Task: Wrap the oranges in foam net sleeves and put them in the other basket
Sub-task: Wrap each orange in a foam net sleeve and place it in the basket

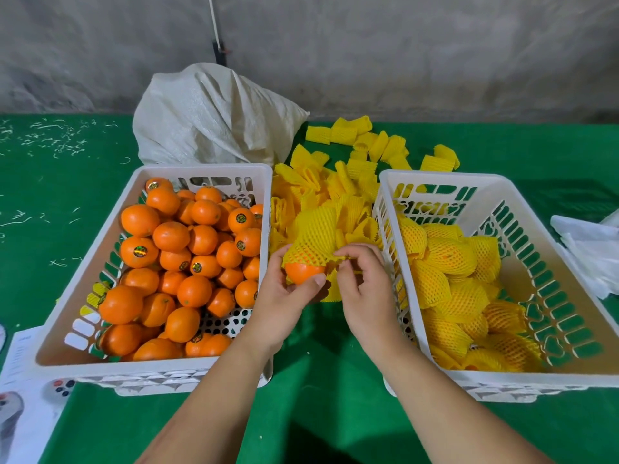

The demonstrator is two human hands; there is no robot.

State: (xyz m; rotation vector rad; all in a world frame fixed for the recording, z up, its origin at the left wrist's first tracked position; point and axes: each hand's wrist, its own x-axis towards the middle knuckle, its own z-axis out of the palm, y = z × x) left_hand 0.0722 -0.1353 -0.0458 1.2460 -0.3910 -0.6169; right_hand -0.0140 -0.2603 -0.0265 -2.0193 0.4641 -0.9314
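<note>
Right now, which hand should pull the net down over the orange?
Probably the right hand: its fingers already pinch the net, while the left hand holds the orange.

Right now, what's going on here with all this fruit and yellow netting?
A person is wrapping oranges one at a time. The left hand holds an orange while the right hand pulls a yellow foam net sleeve over it; the near end of the fruit is still bare. The left basket holds unwrapped oranges, the right basket holds wrapped ones. Spare sleeves lie piled on the green table between and behind the baskets.
</note>
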